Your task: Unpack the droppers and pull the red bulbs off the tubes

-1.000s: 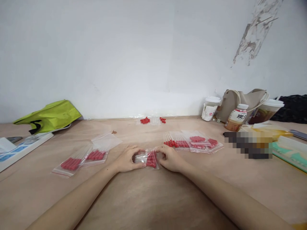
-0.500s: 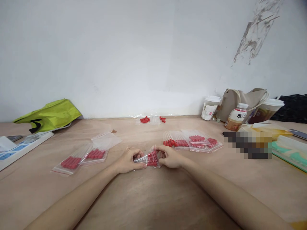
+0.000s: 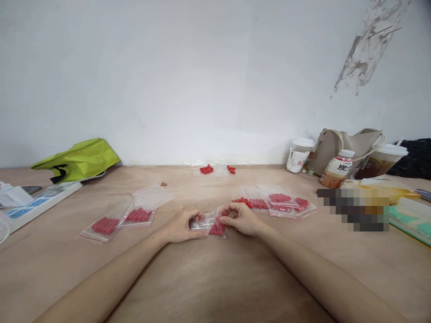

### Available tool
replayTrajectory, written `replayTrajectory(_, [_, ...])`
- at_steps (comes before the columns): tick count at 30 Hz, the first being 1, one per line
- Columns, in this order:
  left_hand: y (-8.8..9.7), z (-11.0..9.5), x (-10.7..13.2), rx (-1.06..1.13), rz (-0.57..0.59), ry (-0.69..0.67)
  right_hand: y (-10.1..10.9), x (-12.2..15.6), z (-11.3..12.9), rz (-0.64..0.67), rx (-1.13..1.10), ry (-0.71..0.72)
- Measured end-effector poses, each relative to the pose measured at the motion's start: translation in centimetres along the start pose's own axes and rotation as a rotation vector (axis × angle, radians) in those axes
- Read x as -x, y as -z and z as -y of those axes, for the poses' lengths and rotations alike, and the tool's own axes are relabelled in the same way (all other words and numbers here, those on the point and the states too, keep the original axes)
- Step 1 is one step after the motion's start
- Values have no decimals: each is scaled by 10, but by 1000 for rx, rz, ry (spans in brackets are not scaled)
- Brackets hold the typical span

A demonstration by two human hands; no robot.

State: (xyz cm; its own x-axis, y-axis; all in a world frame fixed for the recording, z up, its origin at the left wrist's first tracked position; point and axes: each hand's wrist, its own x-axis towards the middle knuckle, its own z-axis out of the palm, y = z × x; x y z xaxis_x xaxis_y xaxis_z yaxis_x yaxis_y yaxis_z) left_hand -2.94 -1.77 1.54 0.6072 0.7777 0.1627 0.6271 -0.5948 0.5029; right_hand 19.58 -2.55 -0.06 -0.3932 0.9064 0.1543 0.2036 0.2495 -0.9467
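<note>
Between my hands, low over the table, is a clear plastic bag (image 3: 213, 223) with several red-tipped sticks (image 3: 217, 229) in it. My left hand (image 3: 186, 225) is closed round the bag's left end, where the pale stick ends lie. With thumb and fingers, my right hand (image 3: 239, 218) pinches the right side by the red tips. Fingers and shiny film partly hide the contents. To the left lie filled zip bags of red-tipped sticks (image 3: 105, 225) and an overlapping flat clear bag (image 3: 155, 197). More filled bags (image 3: 280, 197) overlap at the right.
Loose red pieces (image 3: 206, 169) lie on plastic film by the wall. A power strip (image 3: 43, 199) and a lime-green bag (image 3: 81, 161) stand at left. Cups, a bottle (image 3: 337, 168) and a beige bag (image 3: 353, 140) crowd the back right, with a green-patterned pack (image 3: 411, 220) nearer.
The view has shifted slightly. My right fingers have moved over the bag's right edge, and the red tips sit lower and more covered. My left hand keeps its hold.
</note>
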Motion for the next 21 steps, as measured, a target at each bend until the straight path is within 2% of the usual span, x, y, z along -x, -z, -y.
replayTrajectory(2, [1,0,1,-13,-3,-5,4,0,1,9,34,-43])
replayTrajectory(6, [2,0,1,-23,-9,-3,8,3,1,75,190,52])
replayTrajectory(8, [1,1,1,-22,-7,-2,7,3,1,86,216,56])
replayTrajectory(14, [1,3,1,-23,10,-16,14,1,3,200,12,-18])
replayTrajectory(21, [2,2,1,-8,9,3,18,3,1,149,-57,-8])
